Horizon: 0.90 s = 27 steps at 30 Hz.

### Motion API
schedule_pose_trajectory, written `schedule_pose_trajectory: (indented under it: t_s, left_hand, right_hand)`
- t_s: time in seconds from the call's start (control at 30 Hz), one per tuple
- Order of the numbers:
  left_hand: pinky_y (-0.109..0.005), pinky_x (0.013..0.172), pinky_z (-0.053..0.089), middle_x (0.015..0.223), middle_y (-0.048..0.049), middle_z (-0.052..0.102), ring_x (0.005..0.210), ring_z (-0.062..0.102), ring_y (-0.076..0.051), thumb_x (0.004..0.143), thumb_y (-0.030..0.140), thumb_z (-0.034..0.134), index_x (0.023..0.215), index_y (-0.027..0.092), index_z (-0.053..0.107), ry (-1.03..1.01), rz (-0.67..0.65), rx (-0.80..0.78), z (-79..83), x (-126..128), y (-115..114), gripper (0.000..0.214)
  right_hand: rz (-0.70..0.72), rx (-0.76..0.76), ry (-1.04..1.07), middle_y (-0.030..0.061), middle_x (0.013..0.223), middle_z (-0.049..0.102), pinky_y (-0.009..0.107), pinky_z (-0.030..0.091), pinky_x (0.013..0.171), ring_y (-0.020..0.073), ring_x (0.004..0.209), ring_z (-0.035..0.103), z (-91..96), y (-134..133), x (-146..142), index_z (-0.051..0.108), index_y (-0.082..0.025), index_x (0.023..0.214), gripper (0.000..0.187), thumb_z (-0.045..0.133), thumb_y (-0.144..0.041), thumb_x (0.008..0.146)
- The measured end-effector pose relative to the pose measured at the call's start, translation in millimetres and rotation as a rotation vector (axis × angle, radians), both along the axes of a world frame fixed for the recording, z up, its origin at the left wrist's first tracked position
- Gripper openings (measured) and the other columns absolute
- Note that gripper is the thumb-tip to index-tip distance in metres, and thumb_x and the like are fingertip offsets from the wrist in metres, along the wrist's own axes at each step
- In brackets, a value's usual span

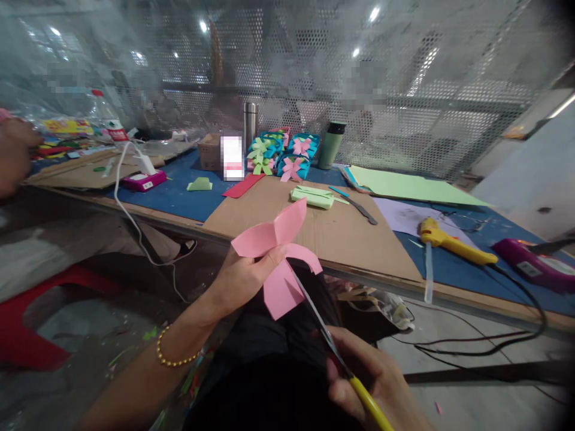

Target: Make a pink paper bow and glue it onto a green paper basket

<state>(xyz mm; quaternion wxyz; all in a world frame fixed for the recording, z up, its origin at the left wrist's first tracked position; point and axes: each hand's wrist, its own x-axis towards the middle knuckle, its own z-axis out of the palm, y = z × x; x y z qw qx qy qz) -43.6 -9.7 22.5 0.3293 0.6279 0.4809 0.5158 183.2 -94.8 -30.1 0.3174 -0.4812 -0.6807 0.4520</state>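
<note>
Pink paper (281,293) sits above the lap (274,347) by the counter (175,203), pinched between thumb and fingers of the left hand (246,275); fingers of the right hand (371,365) curl around scissors (324,329), blades at the paper. A slackened pinch could let it twist, sending a cut astray.

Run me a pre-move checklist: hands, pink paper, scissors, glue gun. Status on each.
1. Pink paper gripped by the left hand: ok.
2. Scissors held in the right hand: ok.
3. Left thumb clear of the blades: cannot tell; they look close in this single view.
4. Glue gun set down, out of both hands: ok.
5. Glue gun cool: cannot tell.
6. Glue stick fully inside the table edge: not ok, its end reaches over the front.
</note>
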Motion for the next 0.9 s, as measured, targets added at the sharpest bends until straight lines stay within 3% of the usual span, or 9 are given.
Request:
schedule_pose_trajectory:
  t_s: [0.3,0.57,0.7,0.9]
  left_hand:
    - [-0.033,0.095,0.051,0.099,-0.0055,0.078,0.098,0.069,-0.025,0.086,0.034,0.068,0.09,0.02,0.077,-0.018,-0.035,-0.014,3.6,1,1,0.017]
    - [-0.035,0.094,0.052,0.093,-0.0069,0.078,0.099,0.069,-0.028,0.081,0.035,0.073,0.077,0.019,0.076,-0.099,-0.058,-0.123,5.8,0,2,0.017]
    - [-0.034,0.093,0.052,0.096,-0.0067,0.078,0.098,0.069,-0.026,0.084,0.036,0.071,0.08,0.019,0.076,-0.087,-0.072,-0.104,3.3,0,4,0.018]
    - [-0.035,0.092,0.051,0.099,-0.006,0.078,0.098,0.07,-0.026,0.086,0.042,0.068,0.089,0.019,0.077,-0.081,-0.048,-0.186,-2.6,1,2,0.025]
  right_hand:
    - [-0.039,0.013,-0.003,-0.0042,0.06,0.048,0.026,0.029,0.051,0.014,0.056,0.04,-7.2,-3,2,0.072,-0.026,0.097,0.049,0.069,-0.07,0.075]
    - [-0.1,0.066,0.034,-0.005,0.056,0.047,0.025,0.028,0.046,0.0119,0.051,0.035,-16.3,-1,4,0.078,-0.029,0.101,0.044,0.078,-0.061,0.07]
    - [-0.122,-0.015,0.06,-0.0037,0.057,0.047,0.025,0.027,0.045,0.0125,0.052,0.035,-14.8,-2,3,0.078,-0.027,0.1,0.048,0.078,-0.064,0.069]
    - [0.015,-0.039,0.118,-0.0044,0.066,0.046,0.025,0.031,0.053,0.013,0.058,0.036,-6.5,-1,-1,0.073,-0.029,0.111,0.047,0.071,-0.062,0.078]
